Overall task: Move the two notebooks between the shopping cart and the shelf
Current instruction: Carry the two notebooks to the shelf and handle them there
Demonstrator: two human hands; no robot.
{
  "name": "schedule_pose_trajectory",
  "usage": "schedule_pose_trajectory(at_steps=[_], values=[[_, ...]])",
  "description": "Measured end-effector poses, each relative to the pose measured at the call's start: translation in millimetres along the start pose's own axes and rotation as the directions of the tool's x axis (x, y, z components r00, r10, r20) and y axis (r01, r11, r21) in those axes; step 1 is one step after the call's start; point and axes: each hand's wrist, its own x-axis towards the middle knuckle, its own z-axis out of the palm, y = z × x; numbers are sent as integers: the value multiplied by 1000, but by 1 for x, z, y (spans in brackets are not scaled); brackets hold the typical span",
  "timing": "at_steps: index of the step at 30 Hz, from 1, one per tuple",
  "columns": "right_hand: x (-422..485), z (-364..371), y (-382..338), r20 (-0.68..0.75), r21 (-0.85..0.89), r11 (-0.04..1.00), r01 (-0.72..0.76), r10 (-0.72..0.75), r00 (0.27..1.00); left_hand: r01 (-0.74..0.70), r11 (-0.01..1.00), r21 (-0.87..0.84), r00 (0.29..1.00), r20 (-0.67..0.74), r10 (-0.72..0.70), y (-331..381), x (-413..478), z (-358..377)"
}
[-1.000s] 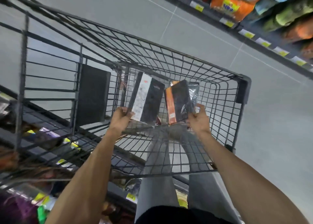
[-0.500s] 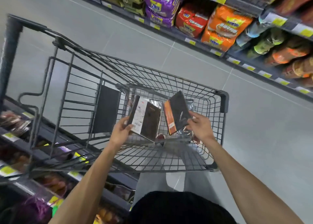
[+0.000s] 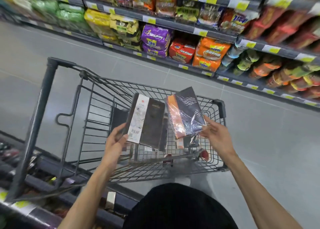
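Notebooks held over cart

My left hand (image 3: 116, 140) grips the brown notebook (image 3: 149, 121) by its lower left corner. My right hand (image 3: 216, 135) pinches the orange-and-black notebook (image 3: 186, 114) by its lower right corner. Both are above the shopping cart (image 3: 223, 111), long axes running away from me, tops toward the shelf (image 3: 216, 36).

A grey tiled floor (image 3: 259, 142) fills the aisle. Across it, packets of food stand in stacked rows: green packets (image 3: 69, 15) at the far left, then yellow packets (image 3: 110, 24), purple packets (image 3: 155, 38), a red packet (image 3: 181, 51) and orange packets (image 3: 211, 53) side by side. Round tubs (image 3: 265, 67) lie further right. Yellow price tags (image 3: 202, 33) run in lines under the rows. Blurred goods (image 3: 10, 152) show at the lower left. A dark garment (image 3: 176, 208) fills the bottom edge.
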Motion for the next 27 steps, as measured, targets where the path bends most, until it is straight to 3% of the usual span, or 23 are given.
schedule_pose_trajectory(at_steps=[11,17,27], values=[[-73,-44,-59,-282,394,902,176,-63,957,-167,958,-234,972,121,199,91,-53,25],[-108,-99,-67,-451,489,810,325,-84,889,-250,940,-231,931,211,299,133,-75,85],[-171,-236,-40,-645,483,717,502,-97,758,-310,885,-347,821,373,433,170,-141,239]])
